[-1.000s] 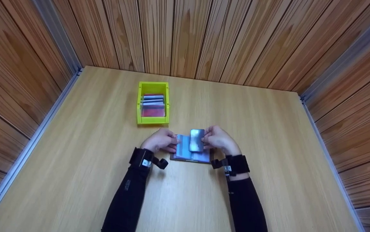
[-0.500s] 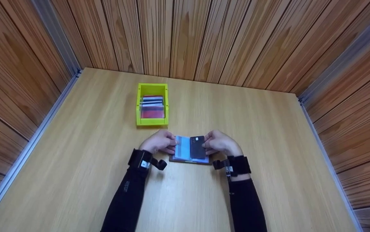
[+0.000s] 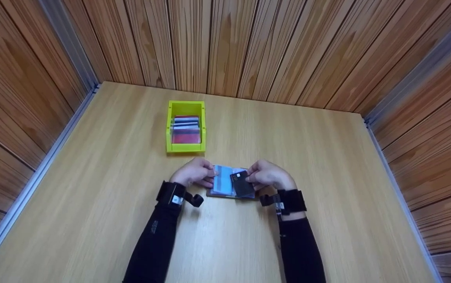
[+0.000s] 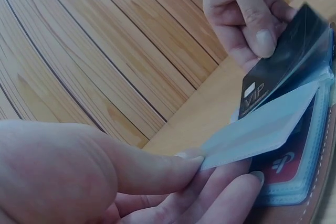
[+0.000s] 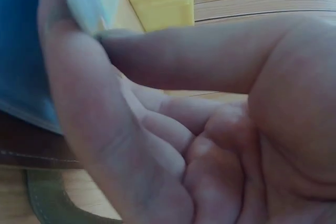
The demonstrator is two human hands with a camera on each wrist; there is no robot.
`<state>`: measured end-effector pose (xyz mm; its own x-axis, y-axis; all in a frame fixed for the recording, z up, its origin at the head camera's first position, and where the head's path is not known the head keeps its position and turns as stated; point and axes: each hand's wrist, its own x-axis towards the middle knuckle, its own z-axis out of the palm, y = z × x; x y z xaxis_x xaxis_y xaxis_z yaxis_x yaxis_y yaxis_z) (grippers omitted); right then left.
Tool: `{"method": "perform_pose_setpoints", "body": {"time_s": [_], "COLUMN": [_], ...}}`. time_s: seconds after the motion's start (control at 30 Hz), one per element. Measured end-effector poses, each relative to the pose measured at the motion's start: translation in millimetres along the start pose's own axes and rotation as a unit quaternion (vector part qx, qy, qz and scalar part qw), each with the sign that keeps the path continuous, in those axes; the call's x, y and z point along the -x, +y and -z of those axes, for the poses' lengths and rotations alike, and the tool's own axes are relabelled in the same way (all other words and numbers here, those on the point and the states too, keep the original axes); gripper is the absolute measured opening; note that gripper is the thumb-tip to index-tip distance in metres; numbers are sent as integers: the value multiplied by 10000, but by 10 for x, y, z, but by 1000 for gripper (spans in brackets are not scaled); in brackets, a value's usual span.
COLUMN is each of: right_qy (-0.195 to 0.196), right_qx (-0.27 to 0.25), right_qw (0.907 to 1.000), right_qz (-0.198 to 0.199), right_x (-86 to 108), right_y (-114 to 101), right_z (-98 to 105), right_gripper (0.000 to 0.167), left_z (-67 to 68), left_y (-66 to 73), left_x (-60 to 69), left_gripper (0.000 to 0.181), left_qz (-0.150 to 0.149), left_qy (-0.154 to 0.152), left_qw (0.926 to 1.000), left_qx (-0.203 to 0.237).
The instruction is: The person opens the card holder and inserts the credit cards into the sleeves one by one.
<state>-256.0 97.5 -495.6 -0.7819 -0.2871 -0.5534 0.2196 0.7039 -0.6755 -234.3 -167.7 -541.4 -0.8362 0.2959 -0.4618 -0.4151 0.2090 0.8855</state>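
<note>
A card holder with a brown stitched cover (image 4: 326, 153) and clear bluish plastic sleeves lies opened out on the table. My left hand (image 3: 195, 171) pinches the edge of one raised sleeve page (image 4: 257, 129) between thumb and fingers. Under that page a red card (image 4: 283, 163) with a white mark shows through the plastic. With thumb and fingers my right hand (image 3: 271, 175) holds a black card (image 3: 242, 184) marked "VIP", slanted over the right-hand sleeves. In the right wrist view the fingers hide most of what they pinch.
Beyond the left hand stands a yellow-green bin (image 3: 186, 148) with several cards (image 3: 186, 136) standing in it. Wooden plank walls (image 3: 225, 47) enclose the light wooden table (image 3: 308, 145) at the back and sides.
The card in my right hand showed a shiny grey face, then its black face, and now slants with its top to the left. It has come slightly nearer. My left hand keeps its hold.
</note>
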Motion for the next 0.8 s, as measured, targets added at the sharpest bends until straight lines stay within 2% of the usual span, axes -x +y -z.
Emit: {"method": "perform_pose_setpoints", "body": {"time_s": [0.2,0.3,0.5,0.7,0.8], "right_qy": [132,242,726,884,1017], "right_qx": [-392,-558,-406,-347,-333], "right_qw": [9991,9981,9965,9954,9943], "right_qz": [117,114,-10,96,-6], "right_x": [-48,-82,-105,-106,-98], "right_y": [-43,-69,-117,-127,-118], "right_z": [-72,-134,-240,-298,-294], "right_gripper": [28,25,9,6,5], "left_z": [2,1,8,20,18], "left_y": [-20,-30,-26,11,26], "left_x": [13,15,19,36,40], "left_gripper": [17,20,17,7,7], "left_qz": [-160,-171,-131,-36,27], "left_qy": [-6,2,66,43,25], "left_qw": [9997,9996,9998,10000,9999], "left_qx": [158,219,136,-55,-119]}}
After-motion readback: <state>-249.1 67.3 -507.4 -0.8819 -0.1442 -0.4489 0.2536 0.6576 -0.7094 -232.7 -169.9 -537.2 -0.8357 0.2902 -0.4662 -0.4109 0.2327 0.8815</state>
